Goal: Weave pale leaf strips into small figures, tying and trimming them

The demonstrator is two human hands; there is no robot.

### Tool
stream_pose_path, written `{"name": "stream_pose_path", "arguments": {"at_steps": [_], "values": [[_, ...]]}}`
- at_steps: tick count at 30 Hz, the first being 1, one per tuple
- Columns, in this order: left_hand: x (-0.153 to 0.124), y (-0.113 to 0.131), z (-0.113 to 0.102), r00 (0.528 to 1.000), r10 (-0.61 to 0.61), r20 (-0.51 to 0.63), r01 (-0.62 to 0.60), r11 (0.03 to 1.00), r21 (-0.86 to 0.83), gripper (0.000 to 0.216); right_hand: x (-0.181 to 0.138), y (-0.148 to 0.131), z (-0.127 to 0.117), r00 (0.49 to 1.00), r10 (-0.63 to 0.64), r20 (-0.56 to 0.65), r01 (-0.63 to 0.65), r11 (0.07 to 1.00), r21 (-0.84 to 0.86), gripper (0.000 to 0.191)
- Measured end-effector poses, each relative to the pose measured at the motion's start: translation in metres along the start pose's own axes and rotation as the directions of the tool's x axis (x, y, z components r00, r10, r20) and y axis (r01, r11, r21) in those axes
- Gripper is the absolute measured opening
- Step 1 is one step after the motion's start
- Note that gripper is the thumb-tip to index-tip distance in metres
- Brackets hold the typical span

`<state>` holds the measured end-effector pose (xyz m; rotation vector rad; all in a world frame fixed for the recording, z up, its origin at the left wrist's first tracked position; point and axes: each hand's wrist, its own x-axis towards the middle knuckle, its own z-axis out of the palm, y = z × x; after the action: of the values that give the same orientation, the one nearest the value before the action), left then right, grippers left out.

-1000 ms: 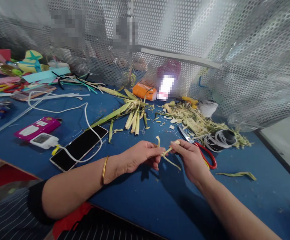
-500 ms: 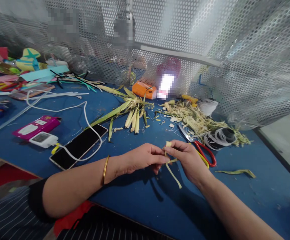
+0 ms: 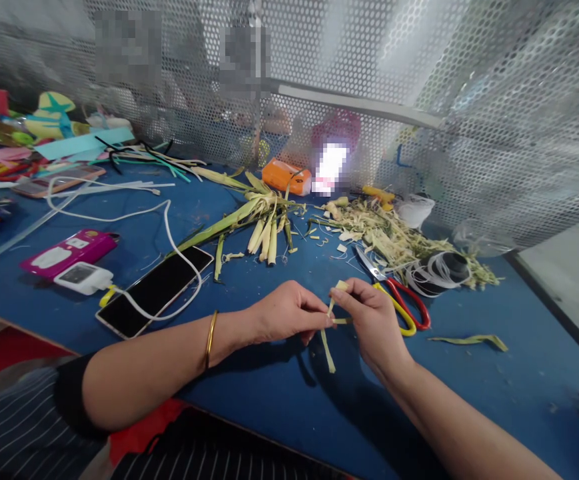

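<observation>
Pale green-yellow leaf strips [image 3: 328,353] are crossed between my two hands above the blue table. My left hand [image 3: 292,312] pinches them where they cross, and one end hangs down below its fingertips. Thumb and fingers of my right hand [image 3: 369,317] grip the short upper end of the strip. How the strips are joined is hidden by my fingertips. Scissors with red and yellow handles [image 3: 412,310] lie just beyond my right hand, beside a dark spool of white thread [image 3: 439,273].
A bundle of corn-husk-like leaves [image 3: 264,213] and a heap of shredded pieces [image 3: 384,233] lie at the back, before a perforated metal screen [image 3: 359,60]. A phone [image 3: 156,290], a white cable [image 3: 169,227] and a magenta device [image 3: 72,250] are on the left. One loose leaf strip [image 3: 472,341] lies right.
My right hand has shifted slightly, drawing the upper end a little apart from my left fingers. The hanging end has swung to the left and points more straight down.
</observation>
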<state>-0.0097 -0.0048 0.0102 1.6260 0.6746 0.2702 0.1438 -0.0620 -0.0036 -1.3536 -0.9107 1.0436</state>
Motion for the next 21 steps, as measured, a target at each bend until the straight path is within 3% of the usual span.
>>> {"name": "stream_pose_path", "arguments": {"at_steps": [6, 8, 10, 11, 13, 15, 17, 18, 19, 21], "values": [[-0.001, 0.0, 0.002, 0.997, 0.062, -0.046, -0.055, 0.99, 0.133, 0.025, 0.005, 0.003, -0.004, 0.998, -0.061, -0.003, 0.061, 0.995, -0.083, 0.025], [0.001, 0.001, 0.004, 0.996, 0.032, -0.083, -0.029, 0.999, 0.041, 0.024, 0.01, 0.0, -0.011, 0.994, -0.097, 0.045, 0.104, 0.975, -0.194, 0.024], [0.003, 0.001, 0.006, 0.992, -0.038, -0.119, 0.019, 0.987, -0.157, 0.024, 0.012, -0.006, -0.018, 0.965, -0.257, 0.051, 0.256, 0.884, -0.392, 0.02], [0.004, 0.0, 0.006, 0.989, -0.072, -0.128, 0.035, 0.962, -0.269, 0.025, 0.012, -0.009, -0.022, 0.921, -0.386, 0.043, 0.353, 0.786, -0.508, 0.018], [0.006, 0.0, 0.005, 0.987, -0.11, -0.121, 0.043, 0.889, -0.457, 0.027, 0.009, -0.015, -0.028, 0.756, -0.648, 0.092, 0.508, 0.493, -0.706, 0.018], [0.006, 0.0, 0.002, 0.989, -0.11, -0.103, 0.033, 0.823, -0.566, 0.024, 0.003, -0.017, -0.029, 0.569, -0.76, 0.314, 0.629, 0.157, -0.762, 0.021], [0.006, 0.0, 0.0, 0.989, -0.106, -0.101, 0.024, 0.797, -0.604, 0.019, -0.004, -0.015, -0.026, 0.416, -0.674, 0.611, 0.747, -0.129, -0.652, 0.025], [0.006, 0.0, 0.0, 0.989, -0.104, -0.105, 0.019, 0.793, -0.609, 0.018, -0.007, -0.013, -0.023, 0.353, -0.593, 0.724, 0.788, -0.23, -0.572, 0.026], [0.006, 0.0, 0.0, 0.989, -0.1, -0.109, 0.013, 0.794, -0.608, 0.018, -0.009, -0.011, -0.02, 0.31, -0.521, 0.795, 0.806, -0.3, -0.51, 0.027], [0.007, -0.001, 0.0, 0.99, -0.09, -0.109, 0.006, 0.796, -0.605, 0.017, -0.01, -0.006, -0.013, 0.294, -0.452, 0.842, 0.795, -0.374, -0.478, 0.028]]}}
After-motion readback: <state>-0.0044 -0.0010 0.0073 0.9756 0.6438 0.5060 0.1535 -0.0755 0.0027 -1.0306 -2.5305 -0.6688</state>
